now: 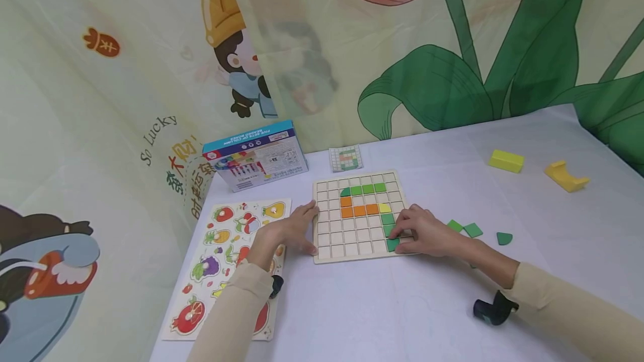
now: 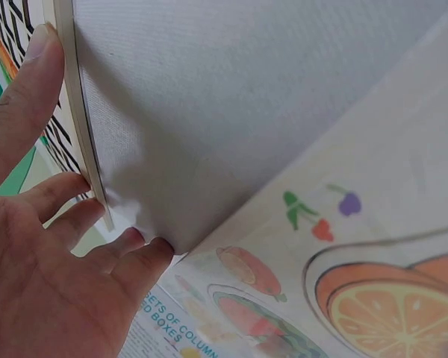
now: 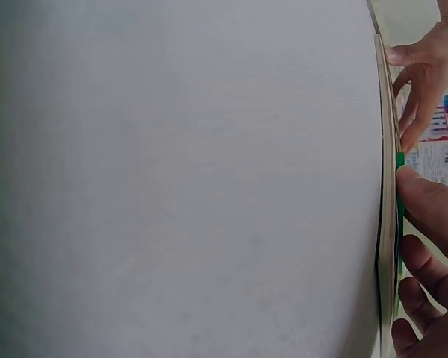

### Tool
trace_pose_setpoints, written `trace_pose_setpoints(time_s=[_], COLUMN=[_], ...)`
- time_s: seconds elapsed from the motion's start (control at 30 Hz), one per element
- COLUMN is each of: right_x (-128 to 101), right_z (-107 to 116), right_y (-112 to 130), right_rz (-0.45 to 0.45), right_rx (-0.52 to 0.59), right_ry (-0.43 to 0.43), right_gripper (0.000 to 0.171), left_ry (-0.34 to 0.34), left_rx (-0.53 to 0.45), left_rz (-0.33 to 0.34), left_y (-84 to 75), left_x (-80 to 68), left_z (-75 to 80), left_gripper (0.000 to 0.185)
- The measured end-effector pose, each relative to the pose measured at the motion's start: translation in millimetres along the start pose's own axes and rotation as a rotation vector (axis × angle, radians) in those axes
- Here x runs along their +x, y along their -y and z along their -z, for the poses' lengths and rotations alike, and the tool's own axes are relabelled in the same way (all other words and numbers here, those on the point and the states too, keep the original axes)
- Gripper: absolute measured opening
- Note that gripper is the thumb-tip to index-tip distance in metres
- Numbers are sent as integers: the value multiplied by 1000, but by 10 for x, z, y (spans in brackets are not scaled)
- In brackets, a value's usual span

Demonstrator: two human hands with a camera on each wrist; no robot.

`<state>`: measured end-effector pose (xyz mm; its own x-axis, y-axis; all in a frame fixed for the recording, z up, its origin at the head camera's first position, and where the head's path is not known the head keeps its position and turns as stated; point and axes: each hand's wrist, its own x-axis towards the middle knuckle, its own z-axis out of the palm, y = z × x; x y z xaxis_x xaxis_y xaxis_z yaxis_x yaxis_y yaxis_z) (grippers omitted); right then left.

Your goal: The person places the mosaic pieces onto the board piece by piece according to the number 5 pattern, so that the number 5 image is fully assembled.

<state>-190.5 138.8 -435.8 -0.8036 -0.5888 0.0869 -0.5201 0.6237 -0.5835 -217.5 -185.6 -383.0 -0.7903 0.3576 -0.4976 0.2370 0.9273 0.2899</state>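
Note:
A wooden grid board (image 1: 330, 242) lies on the white table, with green, orange and yellow tiles set in some cells. My left hand (image 1: 299, 228) rests along its left edge, thumb and fingers spread; in the left wrist view the thumb (image 2: 48, 56) touches the frame. Over the board's lower right corner, my right hand (image 1: 425, 230) pinches a green square tile (image 1: 393, 245) between thumb and finger. That green tile (image 3: 401, 160) shows edge-on at the board's face in the right wrist view, by the thumb. Above it sits another green tile (image 1: 389, 230), partly covered by fingers.
Loose green tiles (image 1: 473, 230) lie right of the board. A small pattern card (image 1: 345, 158) and a cardboard box (image 1: 256, 155) stand behind. Left is a fruit picture board (image 1: 201, 289); far right are a yellow block (image 1: 506, 161) and a yellow arch (image 1: 566, 176).

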Motion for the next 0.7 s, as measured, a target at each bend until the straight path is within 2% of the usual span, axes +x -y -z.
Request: trace_pose_setpoints(time_s=[0.47,0.7], right_x=[-118,-41], right_z=[171,21], right_y=[-96,-63], right_rz=[-58,-34], right_rx=[16,32], right_ry=[-31,-6], right_gripper=[16,12], left_ry=[0,2], left_rx=[3,-9], left_rz=[-7,-1], left_y=[-21,-5], left_x=[-7,-8], left_z=[9,1], left_gripper=[96,97])
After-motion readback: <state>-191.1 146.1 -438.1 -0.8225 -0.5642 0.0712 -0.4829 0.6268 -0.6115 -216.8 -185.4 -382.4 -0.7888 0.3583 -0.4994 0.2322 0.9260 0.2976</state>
